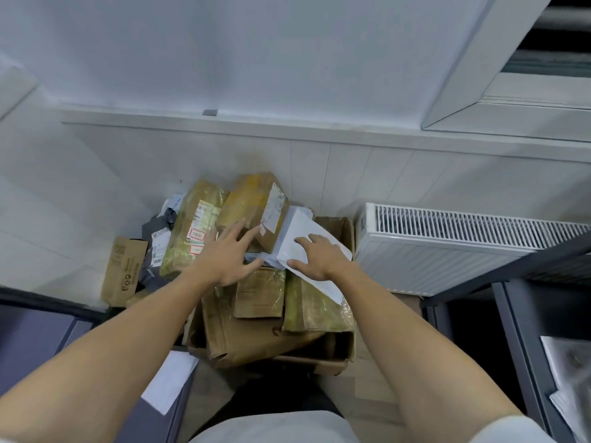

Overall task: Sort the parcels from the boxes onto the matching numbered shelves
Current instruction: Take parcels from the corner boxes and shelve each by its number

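An open cardboard box [347, 353] on the floor is heaped with parcels. My left hand [228, 255] reaches over the heap with its fingers spread, the fingertips touching a brown taped carton [252, 203] that carries a white label. My right hand [316, 255] lies flat with straight fingers on a white envelope parcel [299, 228] on top of the heap. A long yellow-taped parcel [188, 225] lies left of the carton. Two more taped brown parcels [260, 292] [315, 311] sit nearer to me in the box.
A flattened small carton [123, 270] and dark grey mailer bags [153, 251] lie left of the heap. A white radiator [447, 247] stands on the wall to the right. Dark shelf frames [518, 346] rise at right, and a dark unit with a white envelope [171, 380] stands at lower left.
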